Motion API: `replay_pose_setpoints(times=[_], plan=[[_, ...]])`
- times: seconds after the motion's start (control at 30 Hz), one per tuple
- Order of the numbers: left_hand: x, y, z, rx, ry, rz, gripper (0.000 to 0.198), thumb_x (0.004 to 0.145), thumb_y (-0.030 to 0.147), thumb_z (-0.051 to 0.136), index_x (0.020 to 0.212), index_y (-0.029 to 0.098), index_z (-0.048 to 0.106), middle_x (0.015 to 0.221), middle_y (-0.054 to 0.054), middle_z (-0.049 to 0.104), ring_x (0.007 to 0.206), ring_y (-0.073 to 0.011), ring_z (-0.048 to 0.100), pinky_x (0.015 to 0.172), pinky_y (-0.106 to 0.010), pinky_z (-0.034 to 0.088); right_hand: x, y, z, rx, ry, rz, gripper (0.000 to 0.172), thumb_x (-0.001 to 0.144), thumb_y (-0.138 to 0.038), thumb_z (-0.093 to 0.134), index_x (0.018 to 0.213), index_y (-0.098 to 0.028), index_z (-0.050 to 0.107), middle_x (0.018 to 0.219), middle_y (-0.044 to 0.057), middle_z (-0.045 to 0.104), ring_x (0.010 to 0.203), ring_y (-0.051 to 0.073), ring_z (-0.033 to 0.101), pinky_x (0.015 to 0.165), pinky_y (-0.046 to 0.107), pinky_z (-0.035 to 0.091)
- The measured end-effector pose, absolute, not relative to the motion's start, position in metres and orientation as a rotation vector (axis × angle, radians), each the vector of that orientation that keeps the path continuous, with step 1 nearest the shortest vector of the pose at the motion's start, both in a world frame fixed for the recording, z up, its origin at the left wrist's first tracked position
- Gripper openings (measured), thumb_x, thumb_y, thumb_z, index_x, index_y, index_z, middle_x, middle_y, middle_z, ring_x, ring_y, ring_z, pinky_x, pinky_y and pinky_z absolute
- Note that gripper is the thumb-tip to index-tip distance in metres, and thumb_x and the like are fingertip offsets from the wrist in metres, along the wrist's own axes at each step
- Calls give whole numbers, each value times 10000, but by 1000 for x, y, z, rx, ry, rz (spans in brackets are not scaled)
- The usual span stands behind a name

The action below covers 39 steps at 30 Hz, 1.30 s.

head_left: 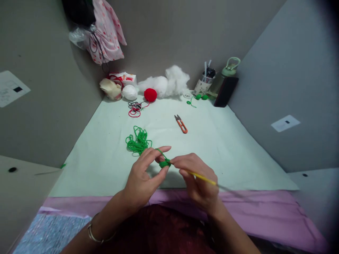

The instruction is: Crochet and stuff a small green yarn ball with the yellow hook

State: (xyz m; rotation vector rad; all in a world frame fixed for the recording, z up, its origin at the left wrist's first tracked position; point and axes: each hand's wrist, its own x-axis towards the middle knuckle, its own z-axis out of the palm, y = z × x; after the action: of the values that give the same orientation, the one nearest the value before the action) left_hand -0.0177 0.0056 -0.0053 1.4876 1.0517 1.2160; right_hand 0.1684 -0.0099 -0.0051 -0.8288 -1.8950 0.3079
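A small green crochet piece [164,163] is pinched between the thumb and fingers of my left hand [144,176], with a strand of green yarn passing over the raised index finger. My right hand [200,178] grips a crochet hook [202,177] with a yellow handle, its tip meeting the right side of the green piece. The hook's far end points right and looks blurred. Just beyond my left hand lies a loose tangle of green yarn [138,141] on the pale table cover.
Orange thread snips [182,125] lie mid-table. Along the back are a red yarn ball [150,95], a white yarn ball [129,92], white stuffing [164,84], small green pieces [201,96], a pen cup [202,86], a bottle [221,83] and a phone [226,91]. Grey partitions [198,31] surround the table.
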Motion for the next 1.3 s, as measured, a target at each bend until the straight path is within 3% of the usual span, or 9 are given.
replay_pose_setpoints(times=[0.2,0.33,0.5,0.57,0.7,0.8,1.0,1.07,1.3], plan=[[-11,2,-7,804,719,1072,581,869,335,837,1426,273,682,873,9,602,836,-134,566,834,-261,469,166,-11,-25,-859,-1993,-181,458,960,-54,667,1328,-321,717,1148,82,800,1007,221,774,793,358,658],[-14,7,-8,557,615,957,625,793,307,898,1386,213,724,864,4,568,809,-113,510,815,-233,433,165,-13,-28,-813,-1773,193,378,1009,-117,627,1328,-293,726,1116,86,795,970,220,748,779,378,642],[-18,10,-10,647,658,1010,498,791,303,860,1276,203,797,866,-7,566,835,-138,516,800,-253,411,160,-8,-17,-770,-1280,820,212,1058,-217,586,1063,-272,790,911,40,770,707,156,652,634,311,562],[-16,8,-11,724,664,1008,446,822,331,844,1256,236,805,906,-18,609,894,-160,555,856,-276,421,158,-5,-17,-728,-1223,940,178,1049,-264,621,1025,-277,798,926,35,772,728,155,658,644,302,555],[-11,5,-12,802,686,1030,439,844,308,859,1276,296,782,943,-11,648,974,-175,605,960,-315,430,157,-3,-22,-718,-1251,1005,170,1043,-271,641,1051,-279,811,977,41,776,830,162,681,748,317,563],[-12,7,-10,761,662,1033,567,822,246,863,1369,309,730,912,4,640,902,-148,591,917,-295,438,159,-3,-23,-731,-1224,1030,169,1045,-274,640,1042,-269,809,925,31,762,801,152,681,763,315,558],[-20,12,-14,704,455,881,540,789,288,802,1317,178,768,823,-6,587,772,-124,498,773,-253,417,164,1,-13,-722,-1016,1196,173,1002,-337,702,915,-219,794,794,19,714,670,129,652,647,267,544],[-19,10,-16,721,484,901,507,806,306,805,1298,190,776,859,-6,587,775,-118,497,772,-249,422,163,2,-12,-704,-979,1251,179,1000,-351,705,905,-226,791,740,3,686,649,123,635,626,252,529],[-12,1,-15,998,717,1033,481,890,307,837,1354,324,708,1057,-19,685,1146,-193,633,1046,-304,455,158,-4,-21,-814,-1263,992,144,1022,-314,686,1013,-277,825,977,43,794,905,170,702,743,289,535]])
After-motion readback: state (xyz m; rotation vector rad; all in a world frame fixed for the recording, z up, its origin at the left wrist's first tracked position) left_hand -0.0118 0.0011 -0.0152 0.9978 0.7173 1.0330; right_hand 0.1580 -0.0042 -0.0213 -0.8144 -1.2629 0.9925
